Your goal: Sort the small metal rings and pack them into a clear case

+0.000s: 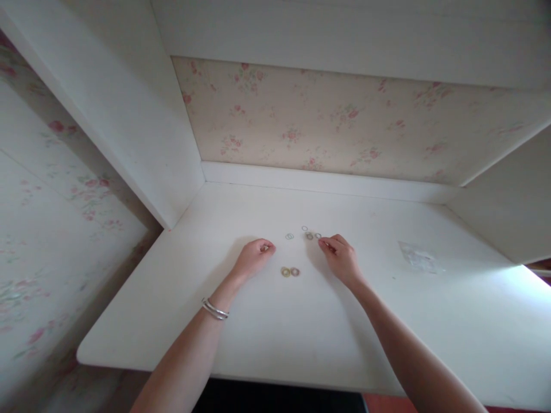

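A pair of gold rings (290,272) lies side by side and touching on the white desk (275,338), and serves as the landmark here. Just to the left of the pair and a little farther back, the left hand (253,257) rests on the desk with its fingers curled in; something small shows at its fingertips (267,248), though what it is cannot be told. To the right of the pair, at about the same depth, the right hand (342,258) lies on the desk with fingers drawn together in a narrow pinch, pointing at a scatter of small thin rings (303,234) that sits behind the pair; whether it touches or holds one cannot be told. A silver bangle (214,310) circles the left wrist, nearer than the pair. Well to the right of the pair lies a clear plastic bag (419,257), flat on the desk.
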`<action>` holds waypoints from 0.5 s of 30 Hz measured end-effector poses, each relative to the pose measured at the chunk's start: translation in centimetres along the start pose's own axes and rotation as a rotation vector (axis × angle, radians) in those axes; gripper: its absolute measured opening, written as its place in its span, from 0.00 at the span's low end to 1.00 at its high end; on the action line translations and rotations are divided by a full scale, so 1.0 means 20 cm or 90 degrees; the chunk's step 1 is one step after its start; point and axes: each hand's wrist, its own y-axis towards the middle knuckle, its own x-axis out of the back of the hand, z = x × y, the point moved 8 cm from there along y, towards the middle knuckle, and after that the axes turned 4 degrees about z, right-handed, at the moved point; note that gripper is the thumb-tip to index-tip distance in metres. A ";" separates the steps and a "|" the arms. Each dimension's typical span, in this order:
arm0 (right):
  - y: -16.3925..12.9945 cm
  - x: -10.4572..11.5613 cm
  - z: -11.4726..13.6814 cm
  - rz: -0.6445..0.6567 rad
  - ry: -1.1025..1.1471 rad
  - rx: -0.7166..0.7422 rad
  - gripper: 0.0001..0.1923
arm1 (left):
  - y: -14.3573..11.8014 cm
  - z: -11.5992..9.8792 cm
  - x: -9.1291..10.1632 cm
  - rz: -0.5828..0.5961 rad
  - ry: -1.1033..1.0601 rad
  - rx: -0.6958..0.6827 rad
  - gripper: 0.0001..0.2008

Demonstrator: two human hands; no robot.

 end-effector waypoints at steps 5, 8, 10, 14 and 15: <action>-0.19 -0.04 0.22 0.052 -0.027 0.105 0.14 | -0.01 -0.01 0.00 0.015 0.001 -0.004 0.16; -0.28 -0.07 0.34 0.090 -0.099 0.199 0.13 | 0.00 -0.01 0.00 0.010 0.011 0.000 0.16; -0.31 -0.08 0.38 0.102 -0.131 0.245 0.12 | 0.00 -0.02 0.00 0.007 0.014 0.002 0.15; -0.32 -0.10 0.40 0.112 -0.167 0.288 0.12 | 0.00 -0.01 0.00 0.003 0.012 0.000 0.15; -0.32 -0.10 0.40 0.116 -0.176 0.294 0.12 | 0.00 -0.01 0.00 0.002 0.012 -0.003 0.15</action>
